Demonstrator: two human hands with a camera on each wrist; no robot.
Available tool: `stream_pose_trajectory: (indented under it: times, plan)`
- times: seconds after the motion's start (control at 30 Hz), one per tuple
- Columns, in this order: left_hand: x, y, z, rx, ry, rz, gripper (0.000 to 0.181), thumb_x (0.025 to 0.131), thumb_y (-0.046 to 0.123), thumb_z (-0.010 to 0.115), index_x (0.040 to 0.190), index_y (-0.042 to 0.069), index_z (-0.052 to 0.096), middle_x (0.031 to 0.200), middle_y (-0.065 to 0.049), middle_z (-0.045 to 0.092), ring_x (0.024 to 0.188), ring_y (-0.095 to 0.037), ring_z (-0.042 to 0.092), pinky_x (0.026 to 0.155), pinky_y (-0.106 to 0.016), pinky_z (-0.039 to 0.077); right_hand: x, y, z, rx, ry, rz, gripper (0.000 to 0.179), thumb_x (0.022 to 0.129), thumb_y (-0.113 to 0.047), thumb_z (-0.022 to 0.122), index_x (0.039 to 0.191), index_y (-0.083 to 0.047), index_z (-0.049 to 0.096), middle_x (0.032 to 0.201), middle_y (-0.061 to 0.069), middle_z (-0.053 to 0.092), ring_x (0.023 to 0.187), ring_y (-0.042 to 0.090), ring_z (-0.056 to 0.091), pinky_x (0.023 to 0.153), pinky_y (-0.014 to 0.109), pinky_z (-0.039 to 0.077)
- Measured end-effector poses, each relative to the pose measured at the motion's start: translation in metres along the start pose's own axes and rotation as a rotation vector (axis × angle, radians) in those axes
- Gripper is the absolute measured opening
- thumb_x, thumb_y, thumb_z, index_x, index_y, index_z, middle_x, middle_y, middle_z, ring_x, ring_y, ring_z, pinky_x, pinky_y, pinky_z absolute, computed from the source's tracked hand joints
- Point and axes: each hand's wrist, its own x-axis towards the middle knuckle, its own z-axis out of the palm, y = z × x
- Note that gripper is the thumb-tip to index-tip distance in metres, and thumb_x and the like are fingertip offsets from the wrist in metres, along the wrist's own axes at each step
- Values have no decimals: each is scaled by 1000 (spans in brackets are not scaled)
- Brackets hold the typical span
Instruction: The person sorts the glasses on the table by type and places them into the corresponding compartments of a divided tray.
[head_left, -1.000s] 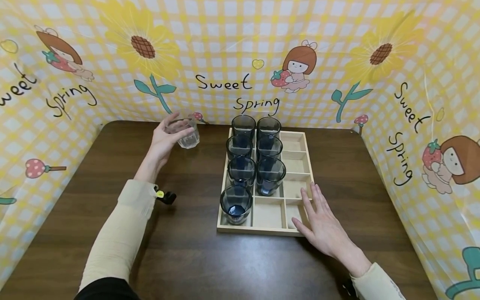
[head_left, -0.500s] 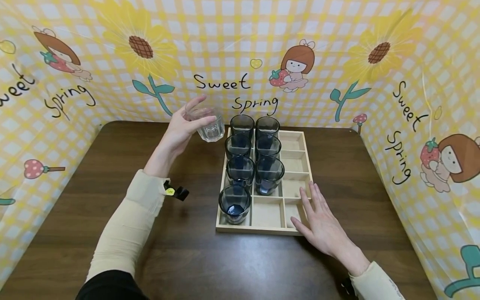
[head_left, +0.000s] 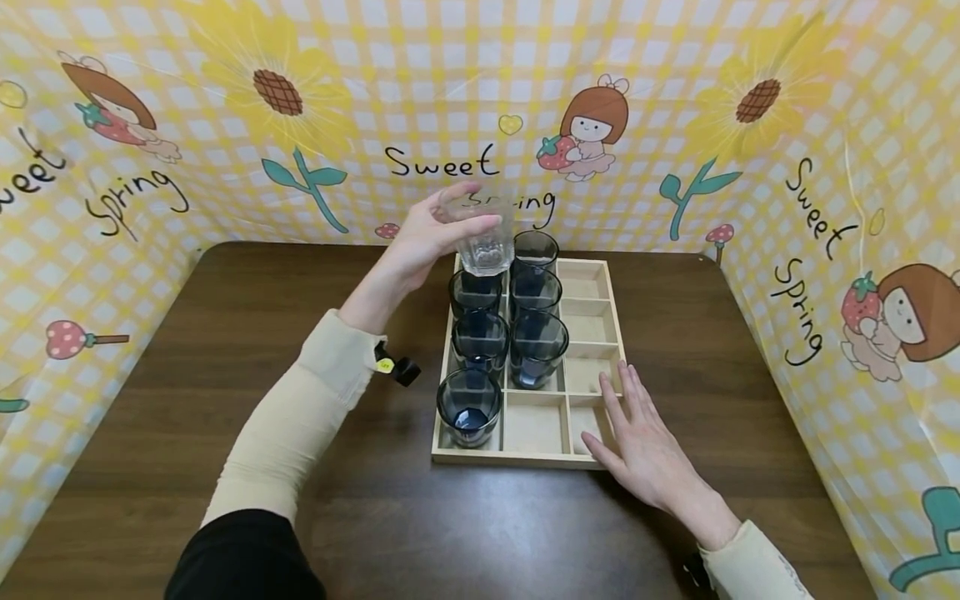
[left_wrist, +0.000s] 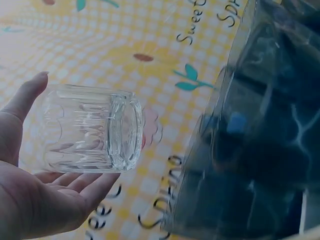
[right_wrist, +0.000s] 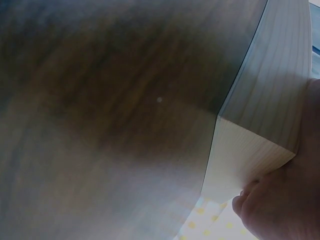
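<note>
My left hand (head_left: 417,240) holds a clear drinking glass (head_left: 487,248) between thumb and fingers, raised over the far left end of a divided wooden tray (head_left: 525,458). In the left wrist view the clear glass (left_wrist: 90,131) has a thick faceted base, with the thumb on one side and fingers on the other. Several dark tinted glasses (head_left: 540,346) stand upright in the tray's left and middle columns; the far left one is hidden behind the clear glass. With fingers straight, my right hand (head_left: 651,457) rests on the tray's near right edge; its wrist view shows the tray corner (right_wrist: 265,105).
The tray's right-hand column (head_left: 588,321) and the near middle compartment (head_left: 537,423) show bare wood. Around the tray lies the dark wooden table (head_left: 360,500). A yellow checked cloth (head_left: 442,75) with printed figures hangs behind it and at both sides.
My left hand has carried the clear glass rightward and slightly up, from above the table left of the tray to over the tray's far left corner. The right hand has stayed in place.
</note>
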Motion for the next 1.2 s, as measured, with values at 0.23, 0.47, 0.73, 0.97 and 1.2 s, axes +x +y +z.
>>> stream_pose_trajectory:
  times: [0.23, 0.47, 0.73, 0.97, 1.2]
  plan:
    - [22, 4, 41, 59, -50, -45, 66, 98, 30, 84, 157, 18, 56, 125, -10, 84, 111, -21, 80, 108, -43, 57, 0, 1, -2, 8, -4, 11, 92, 107, -45, 67, 175, -3, 21, 184, 27, 3, 171, 48, 10, 132, 68, 28]
    - [47, -6, 73, 68, -108, -83, 62, 98, 34, 81, 145, 10, 48, 143, -14, 61, 107, -18, 72, 91, -35, 60, 0, 2, -2, 9, -17, 27, 92, 107, -47, 66, 176, -4, 20, 185, 25, 1, 172, 47, 8, 134, 67, 26]
    - [75, -16, 100, 157, -128, -133, 74, 96, 37, 85, 148, 8, 42, 155, -17, 44, 112, -17, 58, 94, -33, 54, 1, 4, -2, 3, -14, 23, 92, 107, -47, 66, 175, -4, 21, 184, 26, 4, 172, 47, 10, 134, 66, 27]
    - [90, -26, 123, 331, -52, -135, 87, 89, 43, 92, 156, 5, 52, 158, -13, 58, 135, -21, 59, 113, -36, 53, 1, 4, -2, 1, -21, 27, 92, 108, -48, 65, 176, -5, 20, 185, 25, 3, 172, 46, 9, 134, 65, 26]
    - [93, -37, 137, 416, 10, -75, 89, 87, 40, 94, 156, -1, 55, 148, -15, 68, 127, -24, 66, 106, -36, 57, 2, 3, -1, -3, -14, 19, 91, 108, -46, 66, 175, -4, 21, 184, 26, 4, 172, 47, 11, 134, 66, 27]
